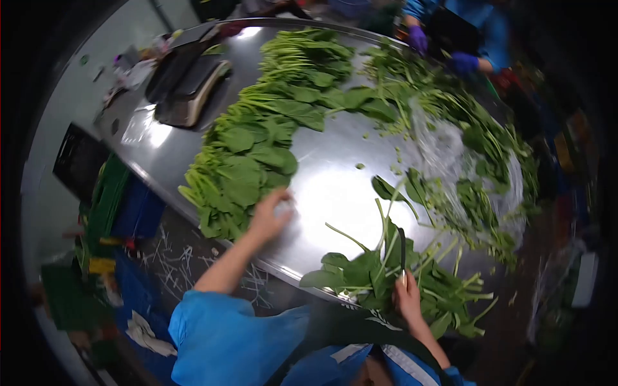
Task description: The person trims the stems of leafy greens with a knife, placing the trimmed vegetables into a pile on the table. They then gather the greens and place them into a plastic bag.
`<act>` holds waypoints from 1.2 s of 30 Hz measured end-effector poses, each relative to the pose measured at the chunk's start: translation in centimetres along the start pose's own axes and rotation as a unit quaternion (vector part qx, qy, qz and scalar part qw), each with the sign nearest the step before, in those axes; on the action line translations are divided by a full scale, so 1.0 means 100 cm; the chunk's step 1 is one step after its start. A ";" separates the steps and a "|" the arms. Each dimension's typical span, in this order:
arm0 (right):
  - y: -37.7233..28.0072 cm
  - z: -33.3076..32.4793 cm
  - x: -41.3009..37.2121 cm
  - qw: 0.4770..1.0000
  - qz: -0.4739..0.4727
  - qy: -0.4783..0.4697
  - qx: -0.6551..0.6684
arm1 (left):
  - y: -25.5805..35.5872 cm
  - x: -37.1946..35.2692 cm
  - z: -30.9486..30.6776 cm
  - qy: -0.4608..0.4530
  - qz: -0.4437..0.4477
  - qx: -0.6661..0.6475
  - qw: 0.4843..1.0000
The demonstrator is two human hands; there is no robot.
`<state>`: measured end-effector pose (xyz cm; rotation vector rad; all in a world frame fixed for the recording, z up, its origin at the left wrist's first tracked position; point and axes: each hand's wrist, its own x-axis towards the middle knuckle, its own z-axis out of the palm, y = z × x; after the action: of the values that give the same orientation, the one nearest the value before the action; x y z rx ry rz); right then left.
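Note:
Beside the near end of a long row of leafy greens [241, 180], my left hand [270, 215] hovers over the metal table, slightly blurred. Its fingers are curved and apart, with nothing visible in them. My right hand [407, 297] is closed around the handle of a knife [403, 248], whose dark, narrow blade points away from me. Under and around that hand lies a loose pile of leafy greens with long stems [360, 273] at the table's near edge. Some of the pile is hidden by the hand and knife.
A scale [187, 90] stands at the table's [328, 151] far left. Crumpled clear plastic [444, 148] lies among loose greens on the right. Across the table, a co-worker's purple-gloved hand [463, 63] is near the greens. Cut stems [170, 264] litter the floor by blue and green crates.

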<state>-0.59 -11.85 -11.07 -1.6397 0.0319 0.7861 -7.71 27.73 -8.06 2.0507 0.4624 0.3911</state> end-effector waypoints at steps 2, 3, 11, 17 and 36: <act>-0.010 0.002 0.031 0.996 -0.065 -0.009 -0.058 | 0.005 -0.051 0.063 -0.231 -0.005 0.030 0.972; -0.021 0.009 0.045 0.989 -0.101 0.025 -0.101 | 0.014 -0.066 0.088 -0.262 0.057 0.072 0.961; -0.011 0.009 -0.012 0.887 -0.092 -0.012 -0.452 | -0.019 -0.039 0.151 -0.246 0.148 0.341 0.895; 0.049 -0.053 -0.114 0.859 -0.002 0.187 -0.477 | 0.002 0.002 0.194 -0.346 0.277 0.273 0.854; 0.103 -0.442 -0.151 0.766 0.039 0.406 -0.498 | 0.281 -0.073 0.665 -0.375 0.320 0.137 0.859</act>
<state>4.01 -59.44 -11.88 -2.9261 0.3478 0.0094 20.60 -38.49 -16.57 2.3924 -0.6949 -0.1301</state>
